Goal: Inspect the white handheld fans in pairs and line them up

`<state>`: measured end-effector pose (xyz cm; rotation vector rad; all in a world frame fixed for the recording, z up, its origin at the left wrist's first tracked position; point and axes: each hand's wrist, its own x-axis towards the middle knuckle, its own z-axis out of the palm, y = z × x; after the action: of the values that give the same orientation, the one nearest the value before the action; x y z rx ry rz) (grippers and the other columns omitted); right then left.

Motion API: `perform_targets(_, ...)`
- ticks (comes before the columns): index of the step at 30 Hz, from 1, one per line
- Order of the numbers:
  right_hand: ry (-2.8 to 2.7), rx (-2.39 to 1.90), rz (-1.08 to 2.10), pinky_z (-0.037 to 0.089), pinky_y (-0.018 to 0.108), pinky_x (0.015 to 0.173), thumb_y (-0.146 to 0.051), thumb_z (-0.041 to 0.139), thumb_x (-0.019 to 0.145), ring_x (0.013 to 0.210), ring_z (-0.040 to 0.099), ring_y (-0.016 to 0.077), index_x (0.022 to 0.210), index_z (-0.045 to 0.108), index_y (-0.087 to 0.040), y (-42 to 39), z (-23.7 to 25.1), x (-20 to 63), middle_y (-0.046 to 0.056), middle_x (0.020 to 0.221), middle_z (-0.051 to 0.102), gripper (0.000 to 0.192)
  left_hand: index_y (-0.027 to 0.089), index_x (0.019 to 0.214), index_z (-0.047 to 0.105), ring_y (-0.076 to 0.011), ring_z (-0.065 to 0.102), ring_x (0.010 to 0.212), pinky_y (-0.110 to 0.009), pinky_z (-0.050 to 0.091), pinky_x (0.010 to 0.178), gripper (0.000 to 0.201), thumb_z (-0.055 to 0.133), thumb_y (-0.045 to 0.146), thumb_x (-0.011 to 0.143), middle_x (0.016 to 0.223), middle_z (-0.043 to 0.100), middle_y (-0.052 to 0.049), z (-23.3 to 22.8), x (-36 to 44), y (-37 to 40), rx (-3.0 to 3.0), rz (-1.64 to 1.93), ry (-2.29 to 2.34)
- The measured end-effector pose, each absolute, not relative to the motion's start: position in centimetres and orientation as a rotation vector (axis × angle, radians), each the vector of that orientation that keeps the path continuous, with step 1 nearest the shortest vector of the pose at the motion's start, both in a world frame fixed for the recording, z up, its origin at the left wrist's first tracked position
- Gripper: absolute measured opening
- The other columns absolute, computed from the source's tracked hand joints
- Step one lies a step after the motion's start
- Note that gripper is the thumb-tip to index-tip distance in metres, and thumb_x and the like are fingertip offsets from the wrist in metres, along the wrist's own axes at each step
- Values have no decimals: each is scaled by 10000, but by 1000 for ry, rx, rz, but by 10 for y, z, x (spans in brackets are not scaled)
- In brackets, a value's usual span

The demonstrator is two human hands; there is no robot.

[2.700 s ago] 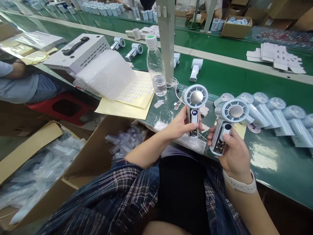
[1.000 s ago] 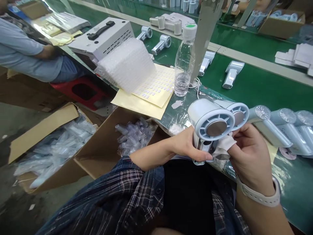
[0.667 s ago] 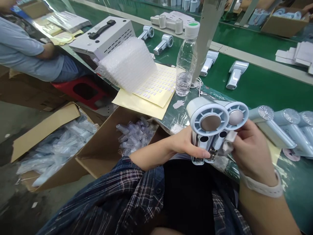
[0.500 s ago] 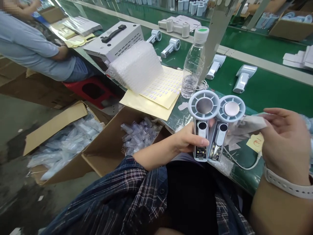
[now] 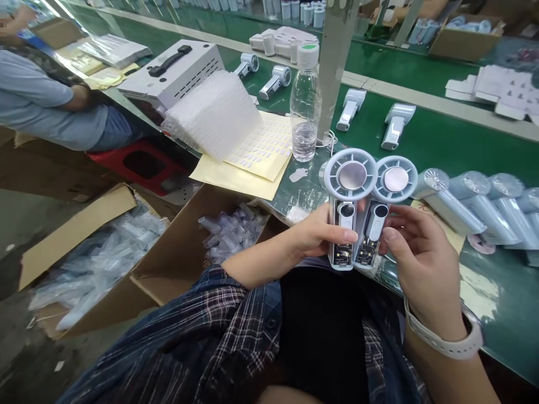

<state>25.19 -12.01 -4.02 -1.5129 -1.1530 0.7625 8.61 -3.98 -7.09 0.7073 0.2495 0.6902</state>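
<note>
Two light-blue handheld fans stand side by side in front of me, round grilles up, with circuit boards showing through their clear handles. My left hand (image 5: pixel 324 233) is closed around the left fan (image 5: pixel 346 224), its thumb across the handle front. The right fan (image 5: pixel 370 230) leans against it, and the left fingers behind are mostly hidden. My right hand (image 5: pixel 425 252), with a pale band at the wrist, is at the right fan's handle, thumb by its edge and fingers curled behind.
Several film-wrapped fans (image 5: pixel 488 207) lie in a row on the bench at right. A water bottle (image 5: pixel 305 106) and sticker sheets (image 5: pixel 256 154) are beyond my hands. More fans (image 5: pixel 396 126) lie on the green belt. Boxes (image 5: pixel 168 264) of plastic pieces stand left, near a seated person (image 5: pixel 46 95).
My right hand has moved left, from crumpled clear plastic to the right fan's handle; that plastic is out of sight. The view has turned right, showing the wrapped fans. My left hand keeps its grip.
</note>
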Motion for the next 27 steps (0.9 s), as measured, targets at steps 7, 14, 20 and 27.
perform_targets(7,-1161,-1491,692,622,371,687,-532,799,890,789,730,234,1146,739,-238,-133,-48,265,67,984,771,395,190,974,617,-174,669,747,-308,551,741,645,992,530,574,866,699,-37,-64,101,-52,828,664,273)
perform_targets(14,-970,-1279,930,636,434,903,-494,847,873,1052,753,284,1150,798,-277,-150,-60,286,70,1159,805,355,198,1216,642,-215,729,901,-346,578,855,776,903,698,683,1010,750,-60,-60,109,-61,781,733,370)
perform_targets(20,-858,-1175,1088,682,489,827,-509,862,848,988,797,331,1098,826,-303,-159,-50,288,65,1082,831,327,209,1231,662,-220,738,930,-329,590,820,683,872,653,757,1081,770,-69,-50,109,-56,715,725,397)
perform_targets(27,-906,-1133,1097,705,513,814,-493,797,910,995,814,339,1136,804,-327,-162,-44,289,48,1108,839,281,276,1395,594,-258,719,1011,-372,604,847,638,822,373,808,1168,724,-62,-33,93,-51,735,549,288)
